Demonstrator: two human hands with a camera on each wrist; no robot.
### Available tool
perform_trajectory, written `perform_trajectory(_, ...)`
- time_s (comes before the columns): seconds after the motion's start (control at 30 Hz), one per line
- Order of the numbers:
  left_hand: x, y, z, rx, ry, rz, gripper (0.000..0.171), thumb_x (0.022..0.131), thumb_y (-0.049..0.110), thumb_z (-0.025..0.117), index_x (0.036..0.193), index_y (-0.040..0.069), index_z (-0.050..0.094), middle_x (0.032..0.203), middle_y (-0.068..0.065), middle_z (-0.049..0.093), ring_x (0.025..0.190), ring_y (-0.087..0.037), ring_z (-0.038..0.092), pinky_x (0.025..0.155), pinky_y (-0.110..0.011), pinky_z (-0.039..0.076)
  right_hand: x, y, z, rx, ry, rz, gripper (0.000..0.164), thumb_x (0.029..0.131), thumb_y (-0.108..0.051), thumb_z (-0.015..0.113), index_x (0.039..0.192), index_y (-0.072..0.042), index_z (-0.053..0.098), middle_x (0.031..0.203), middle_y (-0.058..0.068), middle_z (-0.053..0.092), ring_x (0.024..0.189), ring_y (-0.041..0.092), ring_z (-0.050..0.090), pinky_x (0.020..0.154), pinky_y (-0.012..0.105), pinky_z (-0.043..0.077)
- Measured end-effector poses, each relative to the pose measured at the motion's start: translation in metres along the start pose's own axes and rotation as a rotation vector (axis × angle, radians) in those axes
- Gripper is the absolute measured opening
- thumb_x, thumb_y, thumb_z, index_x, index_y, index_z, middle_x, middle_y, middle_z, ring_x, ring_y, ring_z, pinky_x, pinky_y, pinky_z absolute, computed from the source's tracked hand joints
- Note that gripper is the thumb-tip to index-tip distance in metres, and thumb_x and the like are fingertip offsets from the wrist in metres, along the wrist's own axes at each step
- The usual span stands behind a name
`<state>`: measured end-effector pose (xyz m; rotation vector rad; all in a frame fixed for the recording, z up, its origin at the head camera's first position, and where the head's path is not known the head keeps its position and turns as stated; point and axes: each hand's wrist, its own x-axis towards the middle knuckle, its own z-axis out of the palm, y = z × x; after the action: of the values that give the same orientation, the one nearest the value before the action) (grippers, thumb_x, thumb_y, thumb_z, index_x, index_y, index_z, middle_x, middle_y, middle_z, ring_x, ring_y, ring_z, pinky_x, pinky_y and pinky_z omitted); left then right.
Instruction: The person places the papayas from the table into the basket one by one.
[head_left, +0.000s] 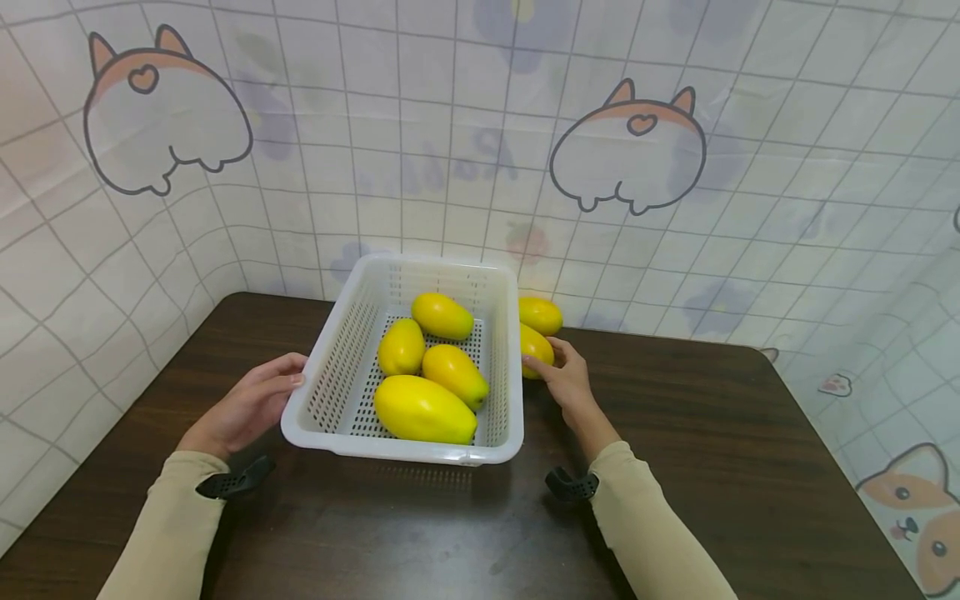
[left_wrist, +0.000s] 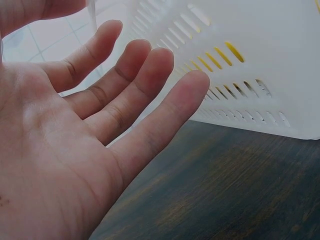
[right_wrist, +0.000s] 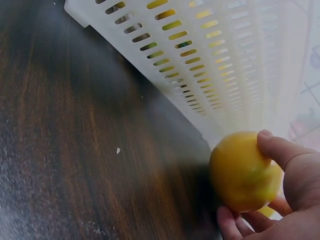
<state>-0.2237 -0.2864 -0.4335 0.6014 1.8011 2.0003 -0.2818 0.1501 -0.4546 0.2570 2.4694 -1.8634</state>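
My right hand [head_left: 566, 379] grips a yellow mango [right_wrist: 240, 172] just outside the right wall of a white perforated plastic basket [head_left: 311, 429]. The thumb lies on one side of the fruit and the fingers curl under the other. Behind that one, a second yellow mango [head_left: 542, 315] is partly hidden by the basket. On the left, my left hand [head_left: 255, 404] has its fingertips at the basket's rim, and its fingers [left_wrist: 185, 95] stretch loosely along the outer wall. Inside the basket lie several yellow fruits, the largest one [head_left: 423, 410] at the front with a greenish tip.
The basket stands on a dark brown wooden table [head_left: 675, 450]. A white gridded cloth [head_left: 450, 125] with cartoon prints hangs right behind the table and along both sides. Black wrist straps [head_left: 236, 479] sit over both beige sleeves.
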Motion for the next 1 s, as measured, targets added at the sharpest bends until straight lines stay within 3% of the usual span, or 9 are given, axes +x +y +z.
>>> perform_trajectory(0.27,0.001,0.001,0.001,-0.006,-0.003,0.004,0.027,0.098,0.009,0.029,0.122,0.01,0.042,0.118,-0.005,0.049,0.103,-0.016,0.059,0.089,-0.034,0.049,-0.001,-0.002,-0.005,0.027,0.011,0.006,0.065,0.079,-0.041,0.068,0.133,-0.016,0.04,0.132,0.007,0.044,0.114,0.025,0.043,0.101,0.04,0.04)
perform_trajectory(1.0,0.0,0.0,0.002,0.046,0.048,-0.017,0.027,0.099,0.014,0.032,0.123,0.012,0.042,0.119,-0.003,0.048,0.105,-0.016,0.058,0.09,-0.037,0.049,-0.009,-0.015,-0.015,0.093,0.034,-0.011,0.06,0.08,-0.042,0.066,0.13,-0.017,0.044,0.127,0.007,0.048,0.107,0.023,0.048,0.096,0.037,0.044)
